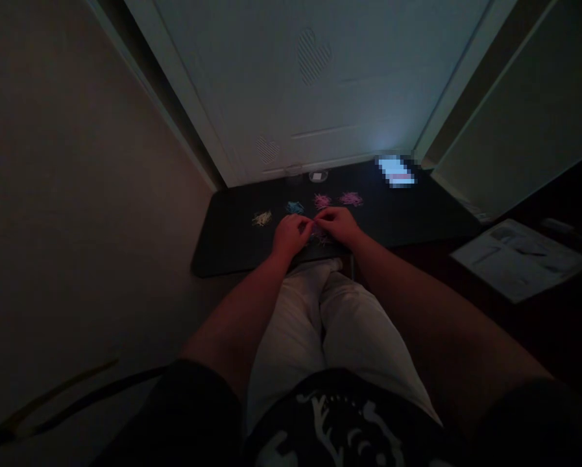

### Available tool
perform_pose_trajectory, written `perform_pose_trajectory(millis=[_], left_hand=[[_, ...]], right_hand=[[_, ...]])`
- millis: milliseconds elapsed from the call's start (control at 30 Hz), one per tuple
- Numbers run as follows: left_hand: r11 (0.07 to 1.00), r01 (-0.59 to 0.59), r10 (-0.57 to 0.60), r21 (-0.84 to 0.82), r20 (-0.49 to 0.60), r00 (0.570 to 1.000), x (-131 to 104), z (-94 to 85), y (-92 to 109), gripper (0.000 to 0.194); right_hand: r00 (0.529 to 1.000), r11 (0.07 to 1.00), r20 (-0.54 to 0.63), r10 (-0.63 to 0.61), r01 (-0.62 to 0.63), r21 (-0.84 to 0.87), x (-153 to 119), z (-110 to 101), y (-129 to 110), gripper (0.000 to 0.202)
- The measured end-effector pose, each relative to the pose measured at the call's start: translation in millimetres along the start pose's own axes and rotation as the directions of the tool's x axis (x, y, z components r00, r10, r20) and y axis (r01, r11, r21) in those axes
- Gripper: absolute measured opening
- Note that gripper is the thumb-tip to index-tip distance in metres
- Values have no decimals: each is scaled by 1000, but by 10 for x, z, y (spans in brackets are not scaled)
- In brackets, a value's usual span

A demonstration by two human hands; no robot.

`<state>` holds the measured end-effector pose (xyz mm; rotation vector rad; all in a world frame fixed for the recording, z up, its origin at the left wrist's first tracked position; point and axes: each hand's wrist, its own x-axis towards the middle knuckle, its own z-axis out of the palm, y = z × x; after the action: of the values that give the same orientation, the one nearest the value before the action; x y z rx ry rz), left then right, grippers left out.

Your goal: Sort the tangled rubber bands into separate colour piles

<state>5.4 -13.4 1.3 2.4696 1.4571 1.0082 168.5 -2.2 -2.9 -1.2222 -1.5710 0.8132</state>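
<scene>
1. Head view: the left hand [291, 235] and the right hand [340, 224] meet above the near edge of a black, round-cornered desk [407, 217]. In each, thumb and fingers are drawn together at the tips, pinching a tiny purplish piece [314, 222] between the hands; it is too small and dark to tell its long axis.
2. Below the fingers, partly hidden, lies a loose pile of pale purple, thin strips [324, 240].
3. Behind the hands, a row of similar piles runs left to right: cream-yellow strips [261, 218], blue strips [294, 207], bright pink strips [322, 200] and pinkish-purple strips [351, 198]. Single strips point every way; the pinkish-purple pile is longest sideways.
4. Near the desk's back edge stands a small clear container with a white patch [318, 176]. Farther right lies a glowing, pixelated rectangular screen [396, 171], its long axis slanting from upper left to lower right.
</scene>
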Motion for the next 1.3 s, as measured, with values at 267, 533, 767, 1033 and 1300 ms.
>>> perform_pose_trajectory(millis=[267,533,767,1033,1300], left_hand=[[1000,29,-29,-1,9,1000,6,8,3,22],[999,30,-30,-39,4,1000,9,9,15,14],[999,33,-32,-35,8,999,17,13,5,12],[999,19,-18,-26,8,1000,25,26,-5,11],[999,35,-34,-31,9,999,19,26,4,10]], right_hand=[[1000,998,-14,-2,1,-63,-10,-8,-4,17],[1000,995,-13,-26,24,-101,5,-9,40,16],[997,1000,72,-5,5,-4,16,-24,10,14],[998,999,60,-4,7,-42,37,-34,45,12],[1000,999,11,0,0,-42,27,-16,45,9]])
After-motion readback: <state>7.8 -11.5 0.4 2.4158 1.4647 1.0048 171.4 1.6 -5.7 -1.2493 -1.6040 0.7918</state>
